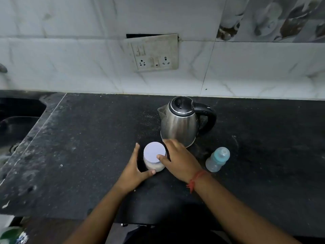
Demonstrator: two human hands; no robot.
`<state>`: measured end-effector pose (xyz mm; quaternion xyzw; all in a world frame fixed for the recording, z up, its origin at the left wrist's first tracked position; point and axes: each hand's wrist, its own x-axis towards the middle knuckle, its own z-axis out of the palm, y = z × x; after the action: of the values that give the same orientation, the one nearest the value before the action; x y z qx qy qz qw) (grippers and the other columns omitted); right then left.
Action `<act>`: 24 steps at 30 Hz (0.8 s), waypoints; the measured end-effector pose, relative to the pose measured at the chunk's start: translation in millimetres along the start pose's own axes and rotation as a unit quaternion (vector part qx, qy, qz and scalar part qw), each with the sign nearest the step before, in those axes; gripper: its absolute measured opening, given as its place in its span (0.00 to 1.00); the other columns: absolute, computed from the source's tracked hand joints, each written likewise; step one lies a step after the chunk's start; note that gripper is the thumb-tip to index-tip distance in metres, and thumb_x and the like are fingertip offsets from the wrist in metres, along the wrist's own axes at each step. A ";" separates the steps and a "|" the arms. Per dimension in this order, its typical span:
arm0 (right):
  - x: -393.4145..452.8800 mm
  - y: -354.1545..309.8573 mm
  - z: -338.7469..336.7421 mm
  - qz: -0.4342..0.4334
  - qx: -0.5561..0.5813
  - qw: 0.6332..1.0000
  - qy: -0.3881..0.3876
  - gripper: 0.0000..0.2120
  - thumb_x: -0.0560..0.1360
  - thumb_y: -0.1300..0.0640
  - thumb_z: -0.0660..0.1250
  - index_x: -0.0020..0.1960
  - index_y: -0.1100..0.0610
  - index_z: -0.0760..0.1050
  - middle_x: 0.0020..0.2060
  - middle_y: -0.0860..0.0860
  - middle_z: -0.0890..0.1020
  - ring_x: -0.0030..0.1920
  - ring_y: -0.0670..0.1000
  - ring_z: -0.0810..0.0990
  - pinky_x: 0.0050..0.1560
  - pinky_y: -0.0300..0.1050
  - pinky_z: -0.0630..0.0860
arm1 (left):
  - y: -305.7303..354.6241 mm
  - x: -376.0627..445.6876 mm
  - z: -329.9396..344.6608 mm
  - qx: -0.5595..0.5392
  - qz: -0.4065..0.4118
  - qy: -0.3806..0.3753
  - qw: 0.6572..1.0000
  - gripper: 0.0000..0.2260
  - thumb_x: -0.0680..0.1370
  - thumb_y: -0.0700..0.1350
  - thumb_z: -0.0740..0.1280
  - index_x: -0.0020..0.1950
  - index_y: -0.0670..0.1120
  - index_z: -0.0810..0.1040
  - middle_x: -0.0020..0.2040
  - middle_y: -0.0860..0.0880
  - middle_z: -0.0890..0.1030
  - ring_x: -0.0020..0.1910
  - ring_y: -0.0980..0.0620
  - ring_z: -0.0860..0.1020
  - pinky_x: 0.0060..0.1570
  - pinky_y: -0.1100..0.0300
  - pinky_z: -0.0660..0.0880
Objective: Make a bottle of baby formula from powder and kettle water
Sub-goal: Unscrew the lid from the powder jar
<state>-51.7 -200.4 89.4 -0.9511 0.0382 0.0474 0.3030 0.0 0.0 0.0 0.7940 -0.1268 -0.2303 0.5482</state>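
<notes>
While both hands sit at the powder jar, nothing is opened yet. Dark desk carries everything; sink at far left. Steel kettle stands upright behind the jar, lid down, handle to the right. Left hand cups the jar's left side and front, thumb against its base, fingers curved along it w/ a visible gap at the far side, so bracing more than clamping. Right hand comes in from the right, thumb on the lid rim, fingers curled round the lid's far edge: grasping it. Powder jar is upright, axis vertical, directly btwn the hands, white lid on. Baby bottle stands capped just right of the right wrist, untouched. Prob next: right hand twists lid off, left steadies.
</notes>
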 end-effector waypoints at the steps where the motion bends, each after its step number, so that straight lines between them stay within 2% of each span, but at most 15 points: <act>1: 6.4 -1.7 3.2 -0.011 -0.016 1.000 -0.006 0.34 0.79 0.43 0.66 0.78 0.57 0.61 0.75 0.54 0.67 0.74 0.57 0.66 0.72 0.49 0.64 | -0.5 0.7 0.7 0.001 0.002 -0.006 1.000 0.62 0.60 0.70 0.80 0.83 0.59 0.45 0.84 0.57 0.54 0.82 0.59 0.55 0.81 0.48 0.56; 3: 16.4 -8.7 6.1 -0.023 -0.071 0.997 -0.035 0.38 0.77 0.41 0.67 0.79 0.56 0.58 0.75 0.54 0.66 0.73 0.58 0.67 0.71 0.52 0.66 | -3.4 4.5 3.2 0.022 -0.016 -0.007 1.000 0.60 0.61 0.66 0.81 0.83 0.58 0.48 0.84 0.56 0.57 0.82 0.57 0.57 0.80 0.48 0.59; 6: 25.0 -17.8 14.8 -0.032 -0.131 0.990 -0.051 0.45 0.73 0.36 0.69 0.80 0.56 0.55 0.73 0.53 0.66 0.71 0.58 0.68 0.69 0.56 0.68 | -3.4 7.2 8.9 0.026 -0.013 -0.004 1.000 0.51 0.65 0.55 0.83 0.81 0.57 0.57 0.78 0.56 0.67 0.76 0.58 0.68 0.75 0.49 0.68; 8: 26.3 -18.5 20.7 -0.033 -0.154 0.987 -0.032 0.46 0.71 0.35 0.70 0.79 0.57 0.58 0.70 0.52 0.68 0.68 0.57 0.69 0.67 0.56 0.70 | -1.2 6.7 13.4 0.031 -0.005 0.004 1.000 0.45 0.68 0.47 0.83 0.76 0.58 0.60 0.72 0.59 0.72 0.69 0.63 0.73 0.69 0.57 0.73; 10: 24.0 -17.7 26.2 -0.041 -0.157 0.987 -0.002 0.44 0.69 0.35 0.72 0.76 0.57 0.63 0.67 0.52 0.71 0.65 0.57 0.71 0.65 0.55 0.71 | 0.5 5.1 19.0 0.026 -0.004 0.011 1.000 0.44 0.68 0.44 0.83 0.74 0.60 0.58 0.69 0.61 0.72 0.65 0.67 0.74 0.61 0.67 0.74; 12: 20.8 -14.3 31.5 -0.047 -0.146 0.988 0.019 0.41 0.66 0.35 0.73 0.72 0.56 0.68 0.63 0.51 0.73 0.61 0.56 0.72 0.62 0.55 0.73 | 1.1 2.3 23.6 0.019 0.002 0.018 1.000 0.44 0.68 0.44 0.82 0.73 0.59 0.57 0.68 0.60 0.72 0.64 0.70 0.74 0.57 0.71 0.74; 15: 15.0 -10.9 32.2 -0.040 -0.117 0.991 0.040 0.40 0.63 0.35 0.71 0.68 0.55 0.71 0.59 0.51 0.75 0.56 0.56 0.73 0.61 0.55 0.74 | 8.4 -1.8 29.1 0.005 0.010 0.024 1.000 0.42 0.67 0.46 0.82 0.72 0.58 0.59 0.67 0.60 0.73 0.63 0.69 0.75 0.57 0.69 0.74; 18: 10.5 -7.1 23.9 -0.023 -0.084 0.995 0.042 0.41 0.63 0.32 0.62 0.69 0.55 0.71 0.61 0.50 0.75 0.57 0.56 0.73 0.61 0.53 0.74 | 17.2 -4.9 32.8 -0.009 0.047 0.042 0.998 0.37 0.68 0.44 0.81 0.70 0.60 0.65 0.67 0.59 0.73 0.64 0.66 0.75 0.57 0.70 0.73; 21: 5.2 -4.4 9.3 -0.032 -0.119 0.992 0.011 0.41 0.67 0.28 0.60 0.73 0.52 0.67 0.64 0.48 0.74 0.61 0.55 0.74 0.61 0.52 0.74 | 25.3 -9.5 34.5 0.011 0.079 0.053 0.995 0.36 0.65 0.51 0.79 0.68 0.63 0.66 0.67 0.59 0.69 0.65 0.64 0.73 0.57 0.70 0.73; 24: 2.5 -4.4 -2.6 -0.008 -0.134 0.990 -0.037 0.39 0.72 0.26 0.61 0.73 0.50 0.65 0.66 0.46 0.72 0.62 0.54 0.77 0.56 0.51 0.74 | 30.9 -12.3 35.3 0.051 0.108 0.049 0.992 0.38 0.63 0.55 0.79 0.68 0.67 0.64 0.65 0.61 0.66 0.64 0.61 0.74 0.58 0.66 0.76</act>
<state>-48.7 -198.5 93.8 -0.9809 0.0132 0.0849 0.1743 -26.8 -34.4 21.2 0.8127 -0.1968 -0.1237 0.5343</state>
